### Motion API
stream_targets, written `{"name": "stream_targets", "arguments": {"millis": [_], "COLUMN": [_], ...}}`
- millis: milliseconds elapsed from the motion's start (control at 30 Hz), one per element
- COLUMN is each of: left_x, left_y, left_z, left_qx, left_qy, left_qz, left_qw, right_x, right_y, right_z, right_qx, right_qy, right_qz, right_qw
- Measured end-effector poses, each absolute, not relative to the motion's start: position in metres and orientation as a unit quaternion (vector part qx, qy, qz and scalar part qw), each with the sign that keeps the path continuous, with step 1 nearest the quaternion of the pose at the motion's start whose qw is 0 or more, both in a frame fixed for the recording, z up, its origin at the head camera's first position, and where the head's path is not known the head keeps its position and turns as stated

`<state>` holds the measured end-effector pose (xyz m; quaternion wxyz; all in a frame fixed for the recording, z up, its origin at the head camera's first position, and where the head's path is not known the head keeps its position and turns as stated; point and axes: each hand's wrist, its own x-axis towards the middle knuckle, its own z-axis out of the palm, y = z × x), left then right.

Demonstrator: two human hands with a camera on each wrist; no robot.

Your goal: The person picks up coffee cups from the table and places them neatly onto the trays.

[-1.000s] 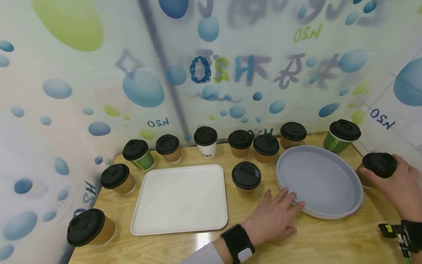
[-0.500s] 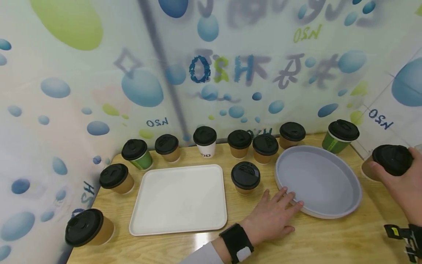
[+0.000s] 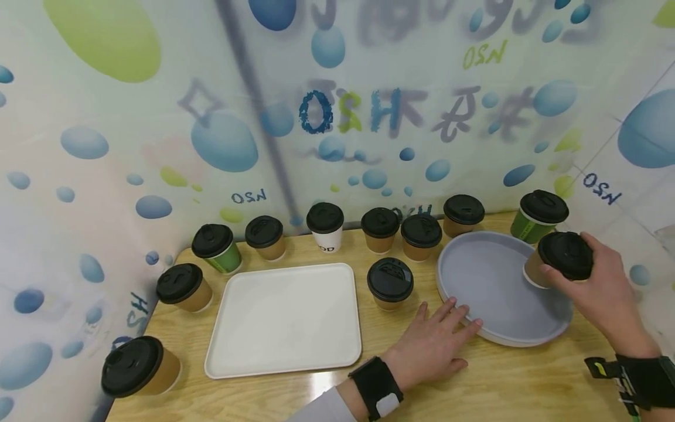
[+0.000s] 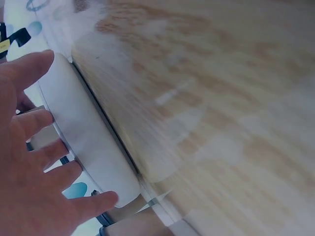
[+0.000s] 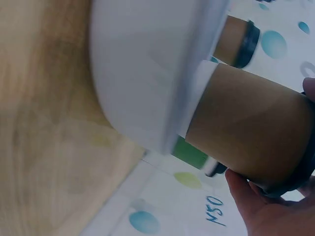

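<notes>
My right hand (image 3: pixel 606 293) grips a brown paper cup (image 5: pixel 251 123) around its black lid (image 3: pixel 566 255), tilted a little over the right part of the round grey tray (image 3: pixel 490 293). In the right wrist view the cup's base is beside the tray's rim; whether they touch I cannot tell. My left hand (image 3: pixel 432 340) lies with fingers spread, the fingertips on the tray's near-left edge. From the left wrist, those fingers (image 4: pixel 98 204) show against the tray's pale side wall (image 4: pixel 88 132).
A white rectangular tray (image 3: pixel 285 322) lies left of centre. One lidded brown cup (image 3: pixel 390 284) stands between the two trays. Several lidded cups line the back, including a white one (image 3: pixel 327 228) and a green one (image 3: pixel 538 217). A brown cup (image 3: pixel 142 366) stands at front left.
The right hand first drew the cup rightward off the table beside the round tray, then carried it left over the tray. The left hand stays at the tray's edge.
</notes>
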<state>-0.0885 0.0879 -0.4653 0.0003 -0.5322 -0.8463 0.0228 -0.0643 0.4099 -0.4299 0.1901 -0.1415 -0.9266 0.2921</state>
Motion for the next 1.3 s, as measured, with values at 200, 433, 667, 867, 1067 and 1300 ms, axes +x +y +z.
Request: {"name": "stream_targets", "arguments": {"millis": [200,433,667,867,1067,1300], "left_x": [-0.094,-0.102,-0.105,-0.107,-0.108,-0.108], "left_y": [0.095,0.103,0.104,0.103,0.102,0.100], "left_z": [-0.464,-0.462,-0.463,-0.466,-0.466,-0.465], "left_qx": [-0.550,-0.539,-0.532,-0.525,-0.522,-0.524], "left_qy": [-0.832,-0.833,-0.836,-0.841,-0.846,-0.845], "left_qz": [0.010,0.014,0.000,-0.011,-0.017,-0.025], "left_qw": [0.066,0.124,0.134,0.129,0.110,0.100], "right_x": [-0.067,-0.068,-0.065,-0.066,-0.065,-0.062], "right_y": [0.412,0.410,0.408,0.408,0.409,0.408], "right_z": [-0.439,-0.442,-0.441,-0.443,-0.446,-0.446], "right_qx": [-0.126,-0.121,-0.131,-0.134,-0.131,-0.135], "right_qy": [-0.939,-0.943,-0.944,-0.943,-0.941,-0.935], "right_qz": [0.285,0.280,0.274,0.277,0.283,0.300], "right_qw": [0.142,0.132,0.125,0.128,0.133,0.131]}}
